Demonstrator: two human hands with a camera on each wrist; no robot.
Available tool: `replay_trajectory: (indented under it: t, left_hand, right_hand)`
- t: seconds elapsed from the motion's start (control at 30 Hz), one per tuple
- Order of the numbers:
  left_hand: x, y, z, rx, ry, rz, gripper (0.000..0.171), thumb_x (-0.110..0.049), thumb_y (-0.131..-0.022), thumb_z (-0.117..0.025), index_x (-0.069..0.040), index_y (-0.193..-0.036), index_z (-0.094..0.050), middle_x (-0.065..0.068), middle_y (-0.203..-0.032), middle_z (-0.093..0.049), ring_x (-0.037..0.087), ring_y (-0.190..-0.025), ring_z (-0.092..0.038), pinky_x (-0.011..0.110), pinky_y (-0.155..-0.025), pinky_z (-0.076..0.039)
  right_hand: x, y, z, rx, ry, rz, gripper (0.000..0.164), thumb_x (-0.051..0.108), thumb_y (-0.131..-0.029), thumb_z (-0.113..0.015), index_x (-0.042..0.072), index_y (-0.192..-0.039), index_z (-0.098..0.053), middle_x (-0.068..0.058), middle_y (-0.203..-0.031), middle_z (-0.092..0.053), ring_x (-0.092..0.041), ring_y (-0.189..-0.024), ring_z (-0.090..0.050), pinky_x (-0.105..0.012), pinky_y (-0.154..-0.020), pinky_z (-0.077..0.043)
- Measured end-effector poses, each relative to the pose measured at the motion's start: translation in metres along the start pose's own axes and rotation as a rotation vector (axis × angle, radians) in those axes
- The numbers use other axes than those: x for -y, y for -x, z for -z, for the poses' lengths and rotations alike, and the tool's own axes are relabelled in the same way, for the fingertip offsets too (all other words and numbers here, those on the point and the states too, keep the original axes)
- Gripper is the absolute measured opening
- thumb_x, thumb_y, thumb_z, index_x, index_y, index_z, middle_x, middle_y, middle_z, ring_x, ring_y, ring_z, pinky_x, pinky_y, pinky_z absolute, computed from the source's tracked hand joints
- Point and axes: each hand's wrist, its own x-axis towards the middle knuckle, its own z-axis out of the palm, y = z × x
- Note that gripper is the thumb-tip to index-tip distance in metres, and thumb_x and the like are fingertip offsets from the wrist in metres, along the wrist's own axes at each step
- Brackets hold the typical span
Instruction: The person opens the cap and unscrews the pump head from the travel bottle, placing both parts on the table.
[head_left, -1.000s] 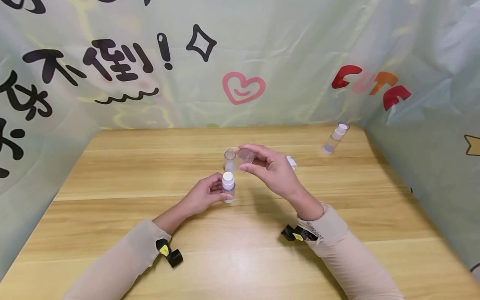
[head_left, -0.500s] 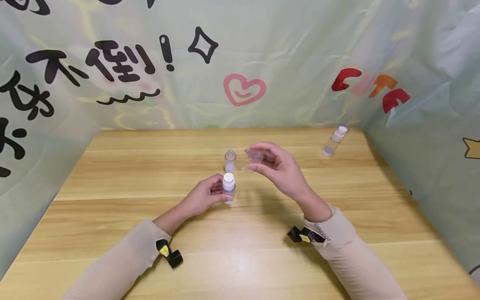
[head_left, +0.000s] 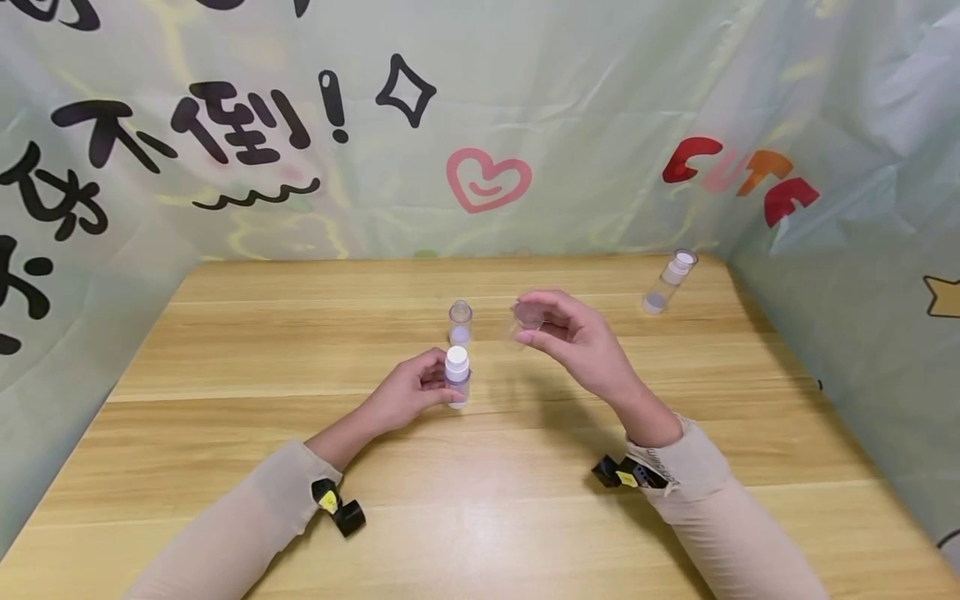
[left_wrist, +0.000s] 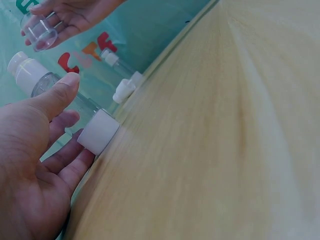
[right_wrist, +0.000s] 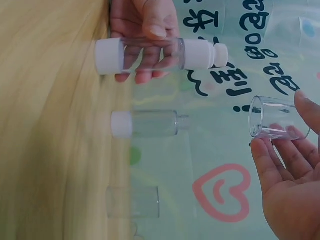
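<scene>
My left hand (head_left: 405,390) holds a clear pump bottle (head_left: 457,377) between thumb and fingers. This bottle stands upright on the table, with a white base and a white pump top (left_wrist: 31,74). To its right, above the table, my right hand (head_left: 581,342) pinches a clear cylindrical cap (right_wrist: 274,118) between thumb and fingertips. The cap is apart from the bottle. Just behind the held bottle stands a second clear bottle (head_left: 461,323) with a white base and a bare narrow neck (right_wrist: 184,123).
A capped clear bottle (head_left: 670,282) stands at the table's back right. A white pump head (left_wrist: 124,91) lies on the table, hidden in the head view. Another clear cylindrical piece (right_wrist: 133,202) stands on the table in the right wrist view. A printed curtain (head_left: 585,100) borders the table.
My right hand has moved to the right with the clear cap, away from the bottles. The left hand and its bottle have stayed in place.
</scene>
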Motion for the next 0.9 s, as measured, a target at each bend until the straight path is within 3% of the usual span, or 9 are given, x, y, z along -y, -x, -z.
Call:
replay_trajectory:
  t: [0.2,0.5,0.77,0.9]
  left_hand:
    - [0.0,0.0,0.0,0.004,0.004,-0.004,0.039,-0.01,-0.086,-0.076,-0.002,-0.12,-0.058,0.014,-0.116,-0.064,0.029,-0.11,-0.062,0.031,-0.093,-0.053]
    - [0.002,-0.001,0.0,0.003,-0.004,-0.007,0.039,-0.012,-0.086,-0.076,-0.003,-0.119,-0.059,0.013,-0.116,-0.065,0.029,-0.11,-0.063,0.032,-0.092,-0.054]
    - [0.0,-0.001,0.001,0.003,-0.001,0.004,0.04,-0.012,-0.085,-0.077,-0.003,-0.119,-0.059,0.013,-0.116,-0.065,0.028,-0.11,-0.063,0.033,-0.092,-0.054]
    - [0.0,-0.001,0.0,-0.001,-0.001,0.006,0.039,-0.012,-0.085,-0.077,-0.003,-0.118,-0.059,0.013,-0.115,-0.066,0.028,-0.11,-0.063,0.033,-0.092,-0.054]
  right_hand:
    - [-0.006,0.005,0.006,0.03,0.021,-0.023,0.039,-0.003,-0.088,-0.07,0.001,-0.126,-0.061,-0.013,-0.118,-0.065,-0.033,-0.105,-0.062,-0.029,-0.086,-0.055]
    - [-0.013,0.01,0.01,0.096,0.085,-0.093,0.039,0.009,-0.089,-0.072,0.007,-0.127,-0.062,-0.007,-0.125,-0.063,-0.022,-0.11,-0.061,-0.029,-0.089,-0.054]
    - [-0.017,0.014,0.012,0.149,0.113,-0.178,0.04,0.012,-0.088,-0.074,0.006,-0.126,-0.063,-0.009,-0.122,-0.063,-0.024,-0.112,-0.061,-0.03,-0.091,-0.054]
    - [-0.02,0.014,0.012,0.175,0.122,-0.176,0.038,0.01,-0.088,-0.074,0.005,-0.125,-0.063,-0.01,-0.121,-0.063,-0.025,-0.112,-0.061,-0.03,-0.091,-0.053]
